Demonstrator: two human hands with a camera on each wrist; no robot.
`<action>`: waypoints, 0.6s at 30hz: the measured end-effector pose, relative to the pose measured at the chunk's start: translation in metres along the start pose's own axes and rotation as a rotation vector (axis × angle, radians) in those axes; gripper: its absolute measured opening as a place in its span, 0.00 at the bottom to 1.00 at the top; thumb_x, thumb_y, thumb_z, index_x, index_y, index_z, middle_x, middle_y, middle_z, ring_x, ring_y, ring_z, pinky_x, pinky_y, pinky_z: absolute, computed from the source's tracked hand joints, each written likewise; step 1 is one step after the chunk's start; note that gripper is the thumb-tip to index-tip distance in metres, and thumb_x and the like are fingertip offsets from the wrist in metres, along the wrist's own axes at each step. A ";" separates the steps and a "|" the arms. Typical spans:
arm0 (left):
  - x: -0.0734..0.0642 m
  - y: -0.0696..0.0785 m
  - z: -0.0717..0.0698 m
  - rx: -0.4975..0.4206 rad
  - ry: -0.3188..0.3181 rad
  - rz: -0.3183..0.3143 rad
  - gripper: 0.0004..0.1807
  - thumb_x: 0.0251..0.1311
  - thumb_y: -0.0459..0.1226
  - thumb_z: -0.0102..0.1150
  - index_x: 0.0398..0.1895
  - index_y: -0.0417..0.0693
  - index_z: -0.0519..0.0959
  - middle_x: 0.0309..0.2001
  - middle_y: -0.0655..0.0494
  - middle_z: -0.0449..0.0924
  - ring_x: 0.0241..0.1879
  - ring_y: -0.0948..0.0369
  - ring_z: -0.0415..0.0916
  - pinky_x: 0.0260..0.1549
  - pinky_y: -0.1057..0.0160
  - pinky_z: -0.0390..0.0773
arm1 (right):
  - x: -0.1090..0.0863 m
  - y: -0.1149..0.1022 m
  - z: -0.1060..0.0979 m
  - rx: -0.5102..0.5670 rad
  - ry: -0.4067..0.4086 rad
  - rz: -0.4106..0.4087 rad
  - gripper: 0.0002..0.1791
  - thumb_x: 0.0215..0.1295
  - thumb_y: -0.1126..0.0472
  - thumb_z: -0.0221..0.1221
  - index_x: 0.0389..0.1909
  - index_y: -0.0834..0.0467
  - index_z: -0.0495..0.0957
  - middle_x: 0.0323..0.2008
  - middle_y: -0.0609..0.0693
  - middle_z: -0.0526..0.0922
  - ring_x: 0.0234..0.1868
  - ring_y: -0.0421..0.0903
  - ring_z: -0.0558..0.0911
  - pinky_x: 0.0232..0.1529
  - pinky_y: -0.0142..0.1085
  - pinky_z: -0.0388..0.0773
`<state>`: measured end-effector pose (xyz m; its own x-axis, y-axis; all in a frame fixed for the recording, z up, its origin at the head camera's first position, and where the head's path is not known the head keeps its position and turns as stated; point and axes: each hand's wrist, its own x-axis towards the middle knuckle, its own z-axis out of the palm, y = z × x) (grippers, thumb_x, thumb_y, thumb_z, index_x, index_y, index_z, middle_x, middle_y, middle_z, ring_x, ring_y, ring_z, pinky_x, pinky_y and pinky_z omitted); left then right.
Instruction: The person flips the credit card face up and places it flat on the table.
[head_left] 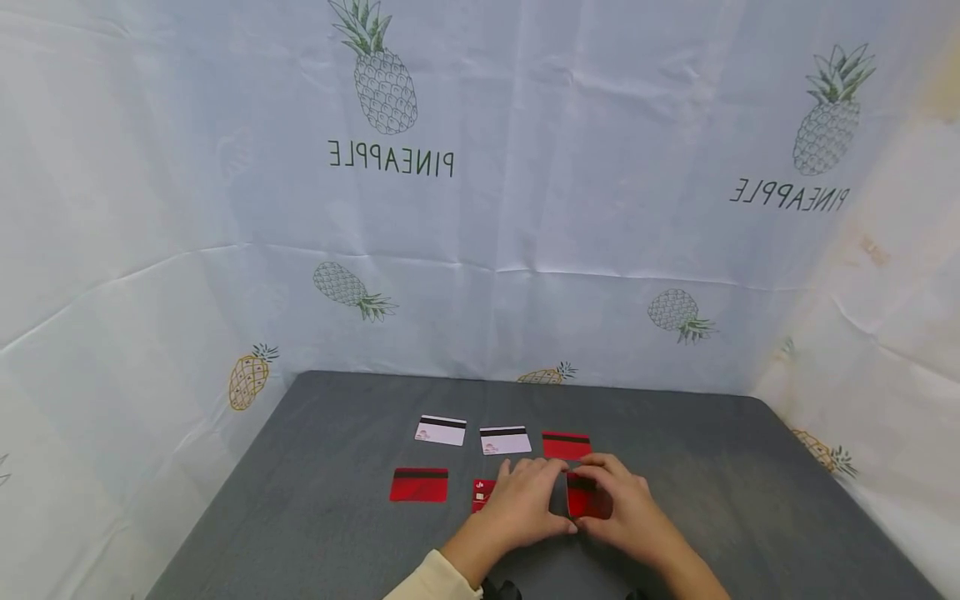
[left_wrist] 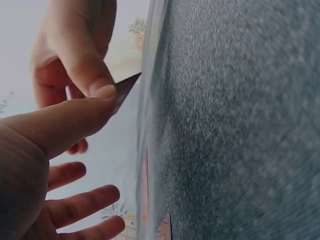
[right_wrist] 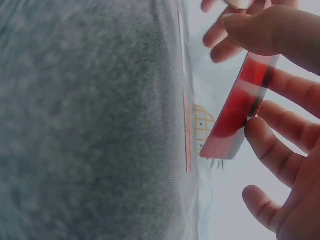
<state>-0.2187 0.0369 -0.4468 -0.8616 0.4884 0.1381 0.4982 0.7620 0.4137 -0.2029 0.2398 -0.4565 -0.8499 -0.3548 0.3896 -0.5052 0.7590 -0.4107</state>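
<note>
A pale plastic sheet printed with pineapples [head_left: 384,79] hangs behind and beside a dark grey felt-like tabletop [head_left: 750,492]. On it flat plastic cards lie in two rows. In the far row, from nine o'clock to three o'clock, are a white card with a black stripe [head_left: 440,430], a second white striped card [head_left: 505,440] and a red card with a dark stripe [head_left: 566,445]. In the near row a red striped card [head_left: 419,484] lies at nine o'clock, and a partly hidden red card [head_left: 482,493] shows just beside the left hand [head_left: 525,498].

The two hands meet at the table's centre, toward six o'clock. The right hand [head_left: 626,504] pinches a glossy red card [head_left: 585,498] between thumb and fingers, tilted up off the table. The left hand's thumb [left_wrist: 60,122] and forefinger touch that card's edge, with the other fingers spread loosely.
</note>
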 end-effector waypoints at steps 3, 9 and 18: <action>0.000 -0.001 0.001 0.005 -0.004 -0.001 0.39 0.44 0.56 0.76 0.61 0.64 0.72 0.57 0.63 0.78 0.58 0.56 0.73 0.61 0.34 0.64 | 0.000 0.000 -0.002 0.081 0.023 -0.035 0.33 0.42 0.61 0.78 0.53 0.50 0.79 0.57 0.46 0.76 0.45 0.38 0.79 0.45 0.46 0.73; 0.000 -0.001 0.002 0.018 0.004 0.013 0.39 0.43 0.56 0.76 0.61 0.62 0.72 0.56 0.62 0.78 0.58 0.55 0.73 0.61 0.33 0.64 | -0.001 0.001 -0.004 0.344 -0.013 -0.038 0.32 0.47 0.63 0.76 0.56 0.56 0.77 0.59 0.50 0.74 0.43 0.38 0.82 0.45 0.41 0.82; 0.000 -0.004 0.003 -0.026 -0.002 0.005 0.36 0.44 0.55 0.76 0.59 0.62 0.74 0.55 0.64 0.78 0.58 0.56 0.72 0.62 0.31 0.62 | 0.000 0.000 -0.009 0.565 -0.099 0.084 0.33 0.53 0.62 0.72 0.60 0.54 0.71 0.59 0.55 0.75 0.54 0.36 0.79 0.54 0.30 0.77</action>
<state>-0.2202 0.0347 -0.4509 -0.8590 0.4928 0.1385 0.4997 0.7484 0.4362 -0.2017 0.2442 -0.4492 -0.8866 -0.3759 0.2694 -0.4144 0.3870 -0.8237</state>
